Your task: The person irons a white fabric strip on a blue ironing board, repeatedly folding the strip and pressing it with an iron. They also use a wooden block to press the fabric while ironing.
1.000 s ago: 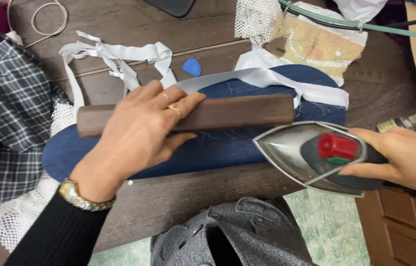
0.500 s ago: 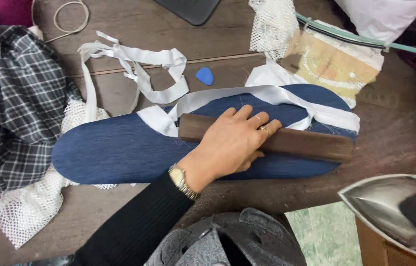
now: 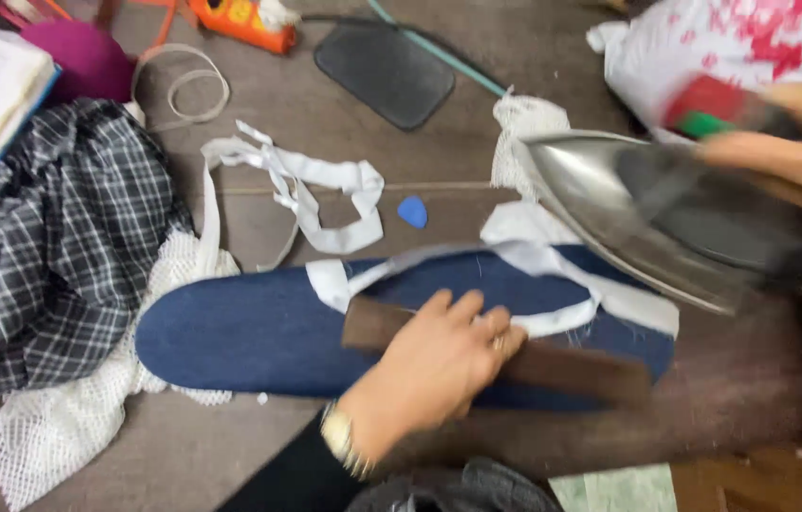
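Brown wooden tabletop (image 3: 401,218) lies under a long blue denim piece (image 3: 258,337). Across its right half lies a dark wooden block (image 3: 571,365), pressed flat by the left hand (image 3: 443,365), fingers spread. Half a second ago the iron (image 3: 638,213) sat low at the right edge; now it is raised, tilted over the white fabric strip (image 3: 553,251), gripped by the right hand (image 3: 790,142). Motion blurs that hand, and the frame crops it. Plaid cloth (image 3: 50,256) lies left.
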